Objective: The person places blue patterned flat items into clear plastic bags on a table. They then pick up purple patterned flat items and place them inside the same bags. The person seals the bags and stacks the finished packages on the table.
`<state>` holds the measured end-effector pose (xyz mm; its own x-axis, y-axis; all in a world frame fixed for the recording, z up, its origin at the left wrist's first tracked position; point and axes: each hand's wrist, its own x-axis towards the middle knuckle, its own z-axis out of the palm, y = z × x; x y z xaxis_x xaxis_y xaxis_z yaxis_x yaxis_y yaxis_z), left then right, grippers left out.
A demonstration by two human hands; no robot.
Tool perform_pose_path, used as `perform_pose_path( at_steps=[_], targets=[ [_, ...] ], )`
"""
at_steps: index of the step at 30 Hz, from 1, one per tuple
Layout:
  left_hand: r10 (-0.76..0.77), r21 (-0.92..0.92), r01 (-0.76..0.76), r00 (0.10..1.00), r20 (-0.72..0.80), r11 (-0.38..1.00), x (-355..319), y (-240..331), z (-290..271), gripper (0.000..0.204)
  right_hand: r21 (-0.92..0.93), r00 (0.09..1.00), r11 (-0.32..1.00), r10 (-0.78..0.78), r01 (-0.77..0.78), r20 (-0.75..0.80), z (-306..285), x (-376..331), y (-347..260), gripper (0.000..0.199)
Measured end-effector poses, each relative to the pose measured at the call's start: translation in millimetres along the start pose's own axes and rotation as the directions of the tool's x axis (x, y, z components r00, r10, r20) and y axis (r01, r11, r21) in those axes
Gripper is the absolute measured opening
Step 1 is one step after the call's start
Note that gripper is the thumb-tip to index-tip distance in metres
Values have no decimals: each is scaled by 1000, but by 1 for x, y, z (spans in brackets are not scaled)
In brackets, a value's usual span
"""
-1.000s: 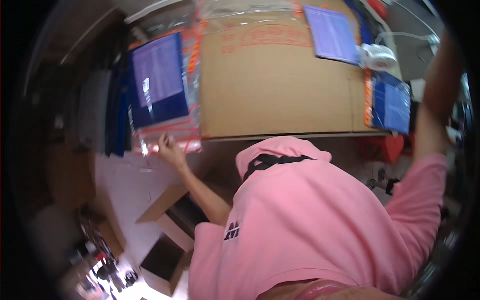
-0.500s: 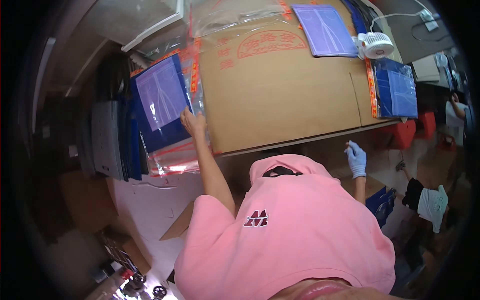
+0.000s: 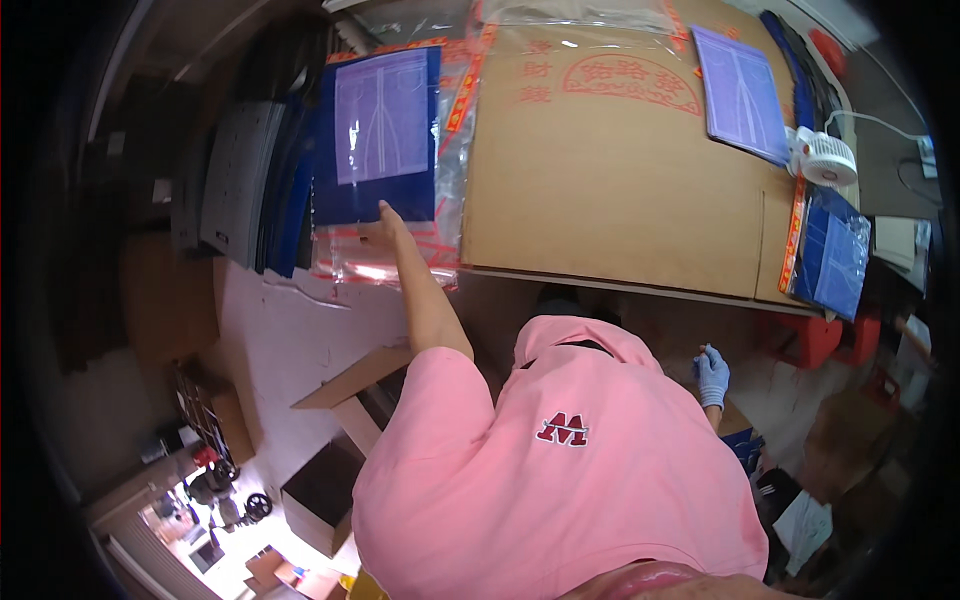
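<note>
Head view: left hand (image 3: 389,230), leaving the blue sheet's (image 3: 352,206) side, is touching its bottom edge. Fingers pinching? Cannot tell.

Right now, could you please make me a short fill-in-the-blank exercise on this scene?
1. The bare hand, at the near edge of the dark blue panel, is the person's ____ one.
2. The other hand wears a glove coloured pale ____.
3. The small fan is mainly ____.
4. The person's top is ____.
Missing words: left; blue; white; pink.
</note>
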<state>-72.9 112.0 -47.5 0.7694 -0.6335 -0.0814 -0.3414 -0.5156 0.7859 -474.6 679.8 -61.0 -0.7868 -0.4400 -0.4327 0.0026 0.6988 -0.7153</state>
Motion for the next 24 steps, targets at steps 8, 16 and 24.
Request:
perform_pose_path(
  at_steps=[8, 16, 24],
  targets=[
    [265, 631, -210, 964, 7, 747, 62, 23, -30, 90, 5, 991, 999, 33, -34, 126, 11, 26, -16, 14],
    [-105, 566, 86, 994, 1, 820, 114, 42, -18, 86, -28, 985, 990, 141, -138, 104, 10, 17, -42, 17],
    [304, 542, -215, 949, -80, 813, 103, 79, -51, 35, -109, 984, 979, 175, -170, 36, 8, -5, -21, 16]
  ],
)
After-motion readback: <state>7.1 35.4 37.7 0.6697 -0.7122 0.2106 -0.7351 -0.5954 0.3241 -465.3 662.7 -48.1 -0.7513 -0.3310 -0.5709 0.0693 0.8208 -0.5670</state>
